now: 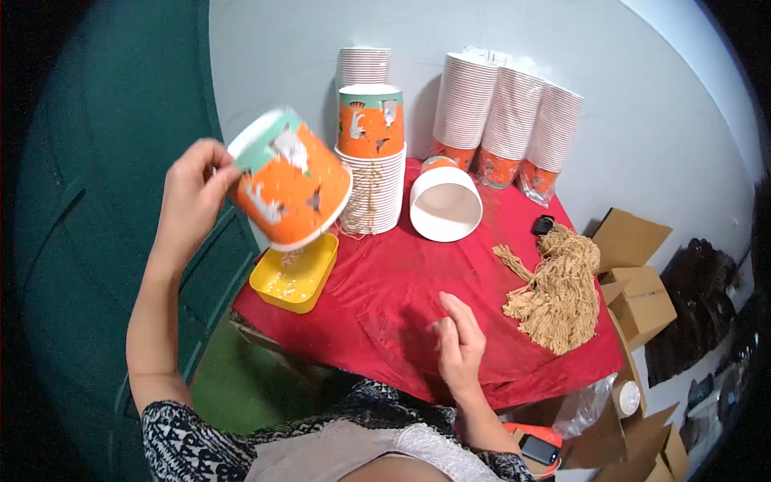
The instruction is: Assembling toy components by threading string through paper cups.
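Observation:
My left hand (201,178) is raised at the left, its thumb and fingers pinching the edge of an orange and green paper tub (301,193) with animal pictures. The tub is tilted and slightly blurred, above a yellow plastic container (295,281) with small pale bits in it. Low over the red cloth (385,309), my right hand (462,341) has its fingers partly bent and apart, with nothing visible in them. Behind the held tub stands a stack of tubs (371,120), with tan strands hanging down its white rims. Another tub (446,210) lies on its side, its white mouth facing me.
Several wrapped tub stacks (506,112) stand along the back wall. A bundle of tan cord (554,293) lies at the table's right, beside a small black object (544,225). Cardboard boxes (640,301) and a phone (539,450) are beyond the right edge. A green curtain (96,201) hangs left.

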`<state>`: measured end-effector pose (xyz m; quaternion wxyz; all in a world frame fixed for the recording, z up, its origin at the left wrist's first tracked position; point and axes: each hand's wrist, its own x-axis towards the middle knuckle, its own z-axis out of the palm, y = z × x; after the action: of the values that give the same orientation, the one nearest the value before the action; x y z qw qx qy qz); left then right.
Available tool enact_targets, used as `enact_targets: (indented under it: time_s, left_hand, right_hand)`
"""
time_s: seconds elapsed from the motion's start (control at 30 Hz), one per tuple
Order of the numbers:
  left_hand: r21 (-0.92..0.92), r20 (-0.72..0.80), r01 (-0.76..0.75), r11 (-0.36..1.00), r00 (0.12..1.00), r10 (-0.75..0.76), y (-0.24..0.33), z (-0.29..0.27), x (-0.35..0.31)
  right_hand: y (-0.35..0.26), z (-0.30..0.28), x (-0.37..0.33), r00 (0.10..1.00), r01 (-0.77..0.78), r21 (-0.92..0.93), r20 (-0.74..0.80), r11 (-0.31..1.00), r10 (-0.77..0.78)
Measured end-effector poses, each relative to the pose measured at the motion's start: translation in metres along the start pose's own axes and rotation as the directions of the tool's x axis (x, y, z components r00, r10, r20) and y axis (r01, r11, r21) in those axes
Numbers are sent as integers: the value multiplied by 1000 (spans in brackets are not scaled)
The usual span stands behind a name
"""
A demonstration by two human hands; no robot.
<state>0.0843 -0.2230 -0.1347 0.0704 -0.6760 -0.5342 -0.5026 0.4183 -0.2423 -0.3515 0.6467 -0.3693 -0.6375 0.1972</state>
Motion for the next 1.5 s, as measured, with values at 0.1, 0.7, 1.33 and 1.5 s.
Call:
enact_targets:
  time_s: [0.1, 0.7, 1.33, 1.5]
  left_hand:
    - [-2, -50, -23, 1000, 998, 23, -10, 1, 38]
    - [13, -82, -263, 965, 961, 263, -35, 51, 199]
    - [50, 54, -256, 965, 966, 254, -31, 148, 281]
    - [53, 182, -277, 959, 947, 264, -29, 166, 280]
  right_hand:
    - [30, -8, -10, 998, -67, -78, 4, 995, 67]
    - [59, -13, -24, 929, -334, -84, 142, 939, 343]
    - [50, -15, -21, 906, -382, -123, 148, 916, 398]
    - [49, -14, -20, 901, -393, -114, 149, 913, 407]
